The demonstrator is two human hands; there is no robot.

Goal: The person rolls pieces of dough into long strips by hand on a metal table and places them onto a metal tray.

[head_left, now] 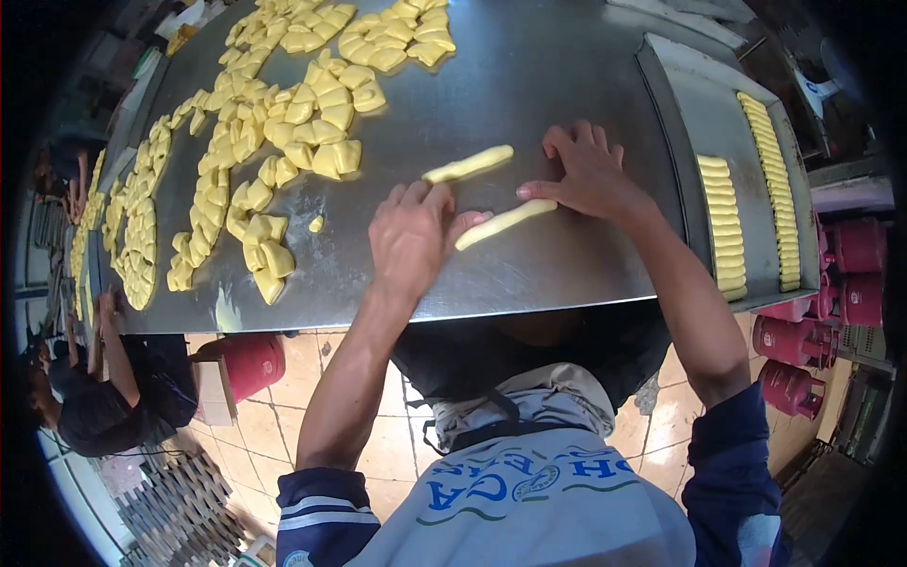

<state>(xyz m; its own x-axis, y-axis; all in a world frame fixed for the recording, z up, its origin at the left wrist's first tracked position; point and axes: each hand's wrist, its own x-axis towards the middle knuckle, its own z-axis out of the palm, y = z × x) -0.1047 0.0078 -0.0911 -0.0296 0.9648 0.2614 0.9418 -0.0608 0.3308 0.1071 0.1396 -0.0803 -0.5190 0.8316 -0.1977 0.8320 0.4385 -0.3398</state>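
Two yellow dough strips lie on the metal table between my hands. My left hand (pixel 413 230) is over the table, its thumb at the left end of the nearer strip (pixel 506 224) and its fingertips beside the left end of the farther strip (pixel 470 164). At the right end of the nearer strip is the thumb of my right hand (pixel 588 174), whose fingers are spread and bent above the metal. Many cut dough pieces (pixel 316 113) are heaped to the left and far left, and one small bit (pixel 316 225) sits apart from them.
On the right stands a metal tray (pixel 673 113) holding rows of dough strips (pixel 723 227). The table's front edge (pixel 491 314) runs before my body. Other people (pixel 118 378) are at the far left. Red gas cylinders (pixel 792 387) stand at the right, beyond the table.
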